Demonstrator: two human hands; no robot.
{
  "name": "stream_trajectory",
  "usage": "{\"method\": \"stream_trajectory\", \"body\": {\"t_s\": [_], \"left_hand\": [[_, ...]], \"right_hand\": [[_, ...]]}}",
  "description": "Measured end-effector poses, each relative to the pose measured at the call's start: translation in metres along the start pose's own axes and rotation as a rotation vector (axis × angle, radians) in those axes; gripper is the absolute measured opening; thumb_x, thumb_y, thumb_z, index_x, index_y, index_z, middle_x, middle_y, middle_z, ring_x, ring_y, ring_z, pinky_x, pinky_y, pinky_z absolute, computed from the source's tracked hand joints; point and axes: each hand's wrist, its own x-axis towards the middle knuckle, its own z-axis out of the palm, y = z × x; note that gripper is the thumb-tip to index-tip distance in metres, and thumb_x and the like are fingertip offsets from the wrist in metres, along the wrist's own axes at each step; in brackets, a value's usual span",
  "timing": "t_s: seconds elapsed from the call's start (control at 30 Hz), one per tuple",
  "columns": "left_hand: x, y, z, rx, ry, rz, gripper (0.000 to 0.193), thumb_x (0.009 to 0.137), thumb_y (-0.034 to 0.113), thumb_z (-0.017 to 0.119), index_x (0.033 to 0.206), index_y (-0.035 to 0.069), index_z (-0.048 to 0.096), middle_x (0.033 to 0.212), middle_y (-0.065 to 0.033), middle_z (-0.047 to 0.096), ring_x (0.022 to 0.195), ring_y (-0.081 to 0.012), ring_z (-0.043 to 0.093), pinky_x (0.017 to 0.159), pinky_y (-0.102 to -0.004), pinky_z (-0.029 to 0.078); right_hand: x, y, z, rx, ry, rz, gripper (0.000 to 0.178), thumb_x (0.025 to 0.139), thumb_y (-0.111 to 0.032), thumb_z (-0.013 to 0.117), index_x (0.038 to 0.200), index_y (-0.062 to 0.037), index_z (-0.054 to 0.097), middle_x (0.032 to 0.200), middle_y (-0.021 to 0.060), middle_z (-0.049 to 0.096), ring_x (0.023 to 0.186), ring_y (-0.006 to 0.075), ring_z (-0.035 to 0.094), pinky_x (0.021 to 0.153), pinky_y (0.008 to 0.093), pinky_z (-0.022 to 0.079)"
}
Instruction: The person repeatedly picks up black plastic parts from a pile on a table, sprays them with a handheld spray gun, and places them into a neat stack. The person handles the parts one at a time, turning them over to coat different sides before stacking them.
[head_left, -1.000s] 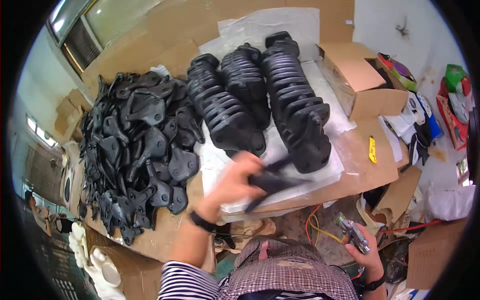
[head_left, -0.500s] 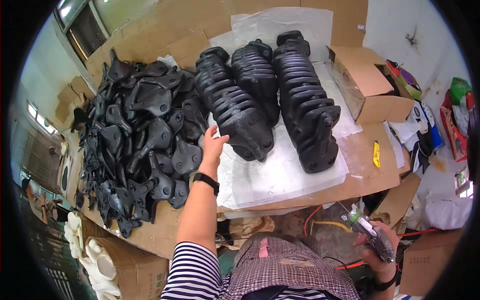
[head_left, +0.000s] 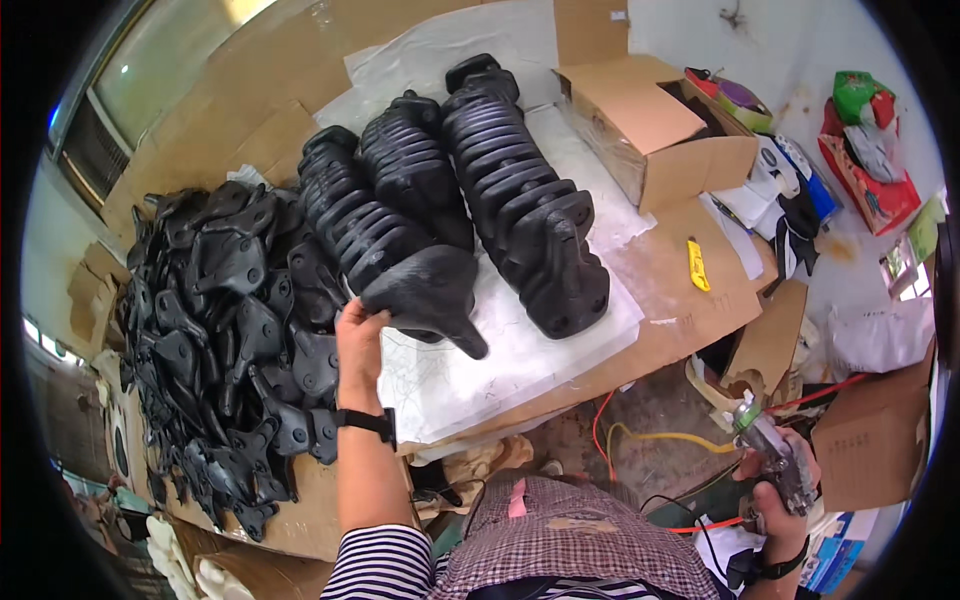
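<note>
- Left grip [head_left: 360, 340] pinches the left edge of a black moulded part [head_left: 425, 285] between thumb and fingers; right grip [head_left: 772, 510] is wrapped around a metal hand tool [head_left: 785, 470] at the near right.
- Desk [head_left: 720, 310]: cardboard-covered, with a heap of loose black parts [head_left: 225, 330] on the left and white sheeting [head_left: 440, 385] towards its middle.
- Three rows of black parts [head_left: 520, 190] lie on the sheeting; the held part lies against the near end of the left one.
- To seat it well, I'd judge: match the row's angle, lower it lightly so nothing slides, and keep the metal tool clear.
- Near-right carton [head_left: 865, 450]: small print, too faint to read.
- Yellow utility knife [head_left: 697, 265], right of the rows: dark marks, illegible.
- Pale label [head_left: 617, 15] on the far cardboard [head_left: 585, 45]: unreadable.
</note>
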Motion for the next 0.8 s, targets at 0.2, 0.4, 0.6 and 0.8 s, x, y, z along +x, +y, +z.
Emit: {"method": "stream_trajectory", "body": {"t_s": [0.2, 0.4, 0.6, 0.8], "left_hand": [[0.001, -0.096, 0.119, 0.09, -0.365, -0.239, 0.034, 0.073, -0.006, 0.062, 0.106, -0.001, 0.062, 0.1, -0.0045, 0.065, 0.091, -0.0143, 0.059, 0.085, -0.0271, 0.045], [-0.004, -0.173, 0.183, 0.71, -0.203, 0.186, 0.04, 0.066, -0.002, 0.069, 0.105, 0.001, 0.062, 0.098, -0.0056, 0.064, 0.092, -0.0171, 0.058, 0.087, -0.0296, 0.045], [-0.035, -0.124, 0.192, 0.368, -0.362, -0.197, 0.039, 0.062, -0.006, 0.071, 0.099, -0.001, 0.061, 0.092, -0.006, 0.064, 0.084, -0.0162, 0.061, 0.077, -0.0294, 0.049], [-0.045, -0.048, 0.096, 0.158, -0.237, -0.099, 0.04, 0.06, -0.006, 0.066, 0.099, 0.001, 0.059, 0.091, -0.0044, 0.065, 0.085, -0.0145, 0.062, 0.08, -0.0283, 0.049]], "right_hand": [[-0.018, 0.043, -0.002, -0.257, -0.063, 0.185, 0.053, 0.074, -0.017, 0.072, 0.12, 0.0038, 0.054, 0.079, 0.0069, 0.067, 0.072, 0.013, 0.065, 0.068, 0.028, 0.051], [-0.023, 0.035, 0.002, -0.028, -0.053, 0.243, 0.058, 0.077, -0.021, 0.073, 0.124, 0.0029, 0.051, 0.088, 0.0089, 0.066, 0.081, 0.0167, 0.066, 0.075, 0.031, 0.053], [-0.02, 0.047, 0.0, -0.043, -0.148, 0.32, 0.054, 0.076, -0.017, 0.073, 0.123, 0.0012, 0.053, 0.086, 0.0057, 0.065, 0.076, 0.0132, 0.064, 0.07, 0.0281, 0.051], [0.0, 0.018, -0.005, -0.149, -0.04, -0.063, 0.057, 0.075, -0.024, 0.075, 0.122, 0.0007, 0.054, 0.079, 0.0069, 0.068, 0.073, 0.0164, 0.067, 0.067, 0.0285, 0.052]]}}
